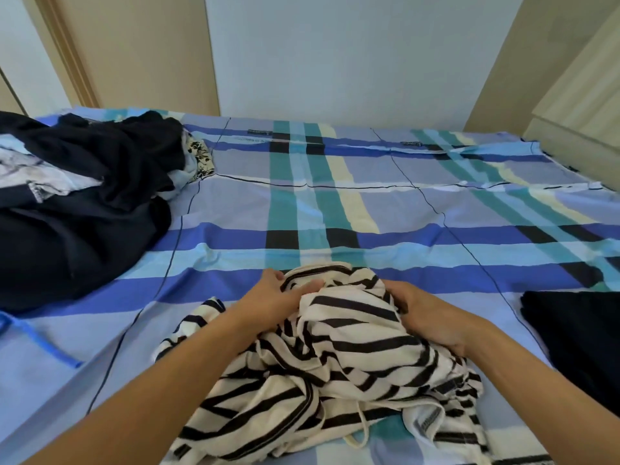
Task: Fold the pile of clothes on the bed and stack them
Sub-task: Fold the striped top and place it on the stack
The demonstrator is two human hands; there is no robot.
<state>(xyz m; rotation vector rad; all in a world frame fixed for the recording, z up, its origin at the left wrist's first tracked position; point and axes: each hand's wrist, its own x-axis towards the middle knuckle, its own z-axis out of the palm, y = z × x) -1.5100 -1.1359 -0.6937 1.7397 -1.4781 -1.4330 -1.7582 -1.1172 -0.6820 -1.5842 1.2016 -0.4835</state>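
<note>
Plaid bedsheet (369, 203) under pale walls (335, 55): a striped garment (352, 347) in hand, folding not yet begun.

Both hands work at the far end of the crumpled black-and-white garment, which lies bunched on the near middle of the bed. The left hand (271, 297) curls its fingers over a gathered fold, and the right hand (432, 317) grips the cloth on the opposite side, its fingertips buried in the fabric. An unsorted pile of dark clothes (84, 203) sits at far left; a dark item (577, 340), apparently folded, lies at the right edge. The step appears to be finding the garment's edges. The next move calls for spreading it flat on the open sheet before any crease is made.
</note>
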